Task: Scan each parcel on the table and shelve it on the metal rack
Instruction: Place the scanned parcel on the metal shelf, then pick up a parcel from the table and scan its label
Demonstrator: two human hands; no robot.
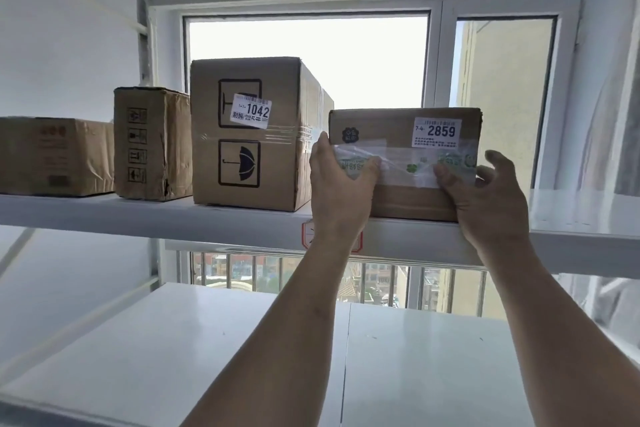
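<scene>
A flat brown parcel (388,130) with a white label reading 2859 and clear tape across its front sits on the white metal rack's upper shelf (138,215), right of the other boxes. My left hand (337,191) presses on the parcel's front left, fingers spread over the tape and thumb up along the left edge. My right hand (485,204) touches the front right with its thumb. Its fingers hang loosely curled just off the right edge.
Three other brown boxes stand on the same shelf: a tall box labelled 1042 (249,156) touching the parcel's left, a creased box (152,146) and a low box (52,156) at far left. A white lower shelf (207,340) lies below. A window is behind the rack.
</scene>
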